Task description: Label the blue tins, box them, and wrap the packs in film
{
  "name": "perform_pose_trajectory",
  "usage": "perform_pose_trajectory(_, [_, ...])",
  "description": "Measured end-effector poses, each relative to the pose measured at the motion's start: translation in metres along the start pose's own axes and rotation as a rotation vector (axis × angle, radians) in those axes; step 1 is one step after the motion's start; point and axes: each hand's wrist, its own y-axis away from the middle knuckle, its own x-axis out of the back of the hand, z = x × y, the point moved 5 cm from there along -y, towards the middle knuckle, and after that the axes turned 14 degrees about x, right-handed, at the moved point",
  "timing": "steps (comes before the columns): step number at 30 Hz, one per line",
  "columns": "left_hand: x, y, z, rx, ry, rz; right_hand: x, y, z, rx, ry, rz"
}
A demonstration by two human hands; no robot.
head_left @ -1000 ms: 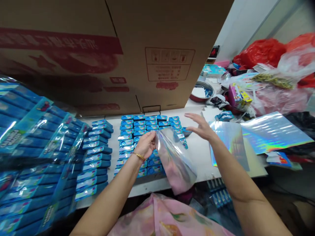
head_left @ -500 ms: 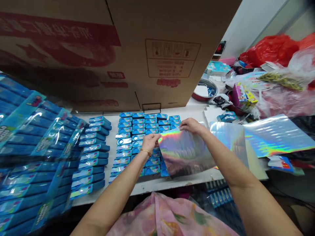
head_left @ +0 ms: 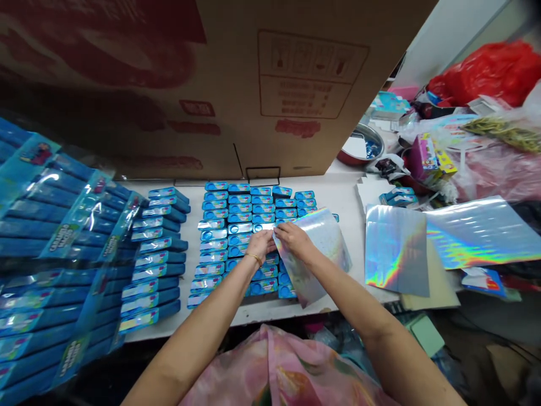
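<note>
A shiny holographic sheet [head_left: 325, 242] slants over the right part of the rows of small blue boxes [head_left: 239, 227]. At its left corner, my left hand [head_left: 260, 246], with a thin bracelet at the wrist, has its fingers pinched on the edge. My right hand [head_left: 292, 238] is closed at that same corner, its fingertips nearly touching the left ones. The exact grip under the fingers is partly hidden. Below and around both hands lie the blue boxes, set in several columns on the white table [head_left: 353, 234].
A large cardboard box [head_left: 228, 135] stands behind the rows. Plastic-wrapped blue packs [head_left: 54, 225] and a column of blue boxes [head_left: 158, 259] fill the left. More holographic sheets [head_left: 395, 248] lie at the right, near a metal bowl [head_left: 363, 148] and a red bag [head_left: 490, 73].
My right hand has slid left along the sheet's top edge to join my left hand at the corner. The sheet has swung and drawn leftward, uncovering the sheets at the right.
</note>
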Motion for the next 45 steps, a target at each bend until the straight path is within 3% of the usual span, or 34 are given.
perform_pose_trajectory(8, [0.004,-0.008,-0.006,0.061,0.044,-0.033,-0.002,0.009,-0.005,0.086,0.006,-0.042])
perform_pose_trajectory(11, [0.007,-0.014,-0.004,-0.017,-0.064,-0.011,0.003,0.014,-0.007,-0.005,-0.079,0.03])
perform_pose_trajectory(14, [0.016,-0.025,0.002,-0.16,-0.217,0.079,0.023,0.019,-0.013,-0.114,-0.221,0.13])
perform_pose_trajectory(17, [0.028,-0.034,0.008,-0.248,-0.262,0.136,0.051,0.02,-0.017,-0.252,-0.467,0.248])
perform_pose_trajectory(20, [0.04,-0.026,0.018,-0.364,-0.254,0.196,0.063,0.012,-0.017,-0.399,-0.758,0.339])
perform_pose_trajectory(22, [0.048,-0.013,0.022,-0.383,-0.165,0.168,0.056,0.004,-0.014,-0.513,-0.927,0.387])
perform_pose_trajectory(27, [0.068,0.026,0.017,-0.138,0.13,-0.097,0.014,-0.016,-0.021,-0.771,-1.284,0.422])
perform_pose_trajectory(33, [0.141,0.044,0.022,-0.261,0.217,0.121,-0.035,-0.055,-0.061,-0.949,-1.356,0.483])
perform_pose_trajectory(39, [0.217,0.028,0.057,-0.46,0.15,0.396,-0.075,-0.112,-0.084,-0.944,-1.014,0.598])
perform_pose_trajectory(42, [0.237,0.016,0.072,-0.461,0.1,0.453,-0.082,-0.131,-0.085,-0.955,-0.855,0.58])
perform_pose_trajectory(45, [0.243,0.01,0.075,-0.431,0.101,0.433,-0.079,-0.141,-0.088,-0.945,-0.954,0.577])
